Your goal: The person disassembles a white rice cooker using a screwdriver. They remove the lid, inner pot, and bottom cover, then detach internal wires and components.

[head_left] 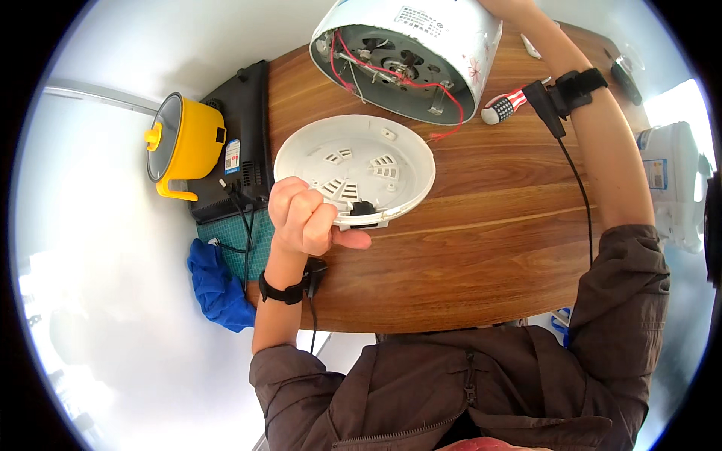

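My left hand (302, 216) is closed on the near left rim of a round white plastic base cover (301, 150). The cover is tilted, its inside facing up, with vent slots and a black socket (362, 209) at its near edge. Beyond it, a white rice cooker body (451, 45) with a flower print lies tipped, its open underside toward me. Metal parts and red wires (410, 81) show inside; one loose wire end hangs close to the cover's rim. My right hand (510, 6) is against the body's far right side, its fingers mostly cut off by the upper edge.
On the left, a yellow pot (197, 135) sits by a black appliance (244, 113), near a green cutting mat (259, 240) and blue cloth (214, 286). A screwdriver with a striped handle (502, 107) lies on the wooden table (496, 248). A white jug (673, 188) stands right.
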`<control>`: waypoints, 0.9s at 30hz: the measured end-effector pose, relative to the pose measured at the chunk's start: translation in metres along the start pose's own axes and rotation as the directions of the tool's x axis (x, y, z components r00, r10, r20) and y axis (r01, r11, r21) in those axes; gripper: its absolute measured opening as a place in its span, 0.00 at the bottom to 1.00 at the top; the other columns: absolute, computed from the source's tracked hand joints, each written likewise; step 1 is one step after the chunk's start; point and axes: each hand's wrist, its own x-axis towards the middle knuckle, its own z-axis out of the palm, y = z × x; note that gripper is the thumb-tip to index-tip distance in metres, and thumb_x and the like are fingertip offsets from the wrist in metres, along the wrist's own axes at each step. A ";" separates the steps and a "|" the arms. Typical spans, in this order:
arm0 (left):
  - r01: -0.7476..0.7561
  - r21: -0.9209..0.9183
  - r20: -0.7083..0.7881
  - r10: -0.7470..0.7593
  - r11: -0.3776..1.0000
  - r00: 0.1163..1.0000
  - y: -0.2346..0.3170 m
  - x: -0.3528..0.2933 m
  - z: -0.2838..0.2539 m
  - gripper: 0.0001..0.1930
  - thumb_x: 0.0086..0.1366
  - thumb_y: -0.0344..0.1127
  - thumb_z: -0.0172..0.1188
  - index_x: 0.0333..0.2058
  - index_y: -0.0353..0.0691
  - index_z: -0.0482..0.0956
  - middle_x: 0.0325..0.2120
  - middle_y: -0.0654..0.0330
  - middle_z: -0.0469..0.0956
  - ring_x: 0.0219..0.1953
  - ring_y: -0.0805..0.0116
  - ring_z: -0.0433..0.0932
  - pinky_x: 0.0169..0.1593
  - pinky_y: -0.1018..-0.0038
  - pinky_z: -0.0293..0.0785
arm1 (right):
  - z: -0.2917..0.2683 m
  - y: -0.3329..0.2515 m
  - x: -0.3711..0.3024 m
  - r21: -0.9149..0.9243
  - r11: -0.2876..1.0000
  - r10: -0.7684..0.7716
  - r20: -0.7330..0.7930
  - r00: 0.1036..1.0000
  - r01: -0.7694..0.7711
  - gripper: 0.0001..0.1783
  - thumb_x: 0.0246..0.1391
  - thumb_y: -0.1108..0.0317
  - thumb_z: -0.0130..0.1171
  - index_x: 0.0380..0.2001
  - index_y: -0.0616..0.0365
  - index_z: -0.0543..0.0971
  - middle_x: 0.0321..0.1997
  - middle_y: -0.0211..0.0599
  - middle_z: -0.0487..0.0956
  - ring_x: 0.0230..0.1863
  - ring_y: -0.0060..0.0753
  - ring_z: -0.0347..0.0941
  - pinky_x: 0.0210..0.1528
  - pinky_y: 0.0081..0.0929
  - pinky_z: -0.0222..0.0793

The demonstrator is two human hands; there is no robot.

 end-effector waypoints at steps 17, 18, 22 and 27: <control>0.239 -0.269 0.512 -0.072 0.933 0.856 0.009 0.007 -0.019 0.24 0.44 0.47 0.82 0.26 0.43 0.73 0.27 0.60 0.72 0.31 0.56 0.72 0.33 0.64 0.70 | -0.002 0.012 0.005 -0.009 1.000 -0.018 -0.022 1.000 0.018 0.28 0.69 0.48 0.61 0.57 0.61 0.86 0.50 0.44 0.88 0.50 0.32 0.82 0.56 0.33 0.77; 0.258 -0.264 0.545 -0.077 0.929 0.835 0.010 0.006 -0.019 0.24 0.44 0.47 0.82 0.26 0.43 0.73 0.27 0.60 0.72 0.31 0.56 0.73 0.34 0.64 0.71 | -0.003 0.013 0.006 -0.003 1.000 -0.018 -0.022 1.000 0.017 0.28 0.69 0.48 0.61 0.57 0.61 0.86 0.49 0.43 0.88 0.50 0.32 0.82 0.56 0.33 0.77; 0.357 -0.239 0.667 -0.115 0.903 0.737 0.012 0.004 -0.019 0.23 0.46 0.47 0.82 0.28 0.43 0.77 0.28 0.59 0.75 0.33 0.55 0.76 0.37 0.63 0.73 | -0.003 0.013 0.006 -0.006 1.000 -0.011 -0.030 0.999 0.011 0.28 0.69 0.47 0.62 0.56 0.61 0.86 0.48 0.41 0.88 0.49 0.31 0.81 0.55 0.33 0.77; 0.566 -0.212 0.727 -0.258 0.797 0.636 -0.002 0.015 -0.024 0.19 0.56 0.48 0.78 0.34 0.42 0.81 0.32 0.58 0.79 0.39 0.52 0.81 0.43 0.61 0.77 | -0.001 0.005 0.001 0.007 1.000 -0.028 -0.031 0.999 0.028 0.27 0.69 0.48 0.62 0.56 0.61 0.86 0.48 0.41 0.88 0.49 0.30 0.81 0.54 0.32 0.77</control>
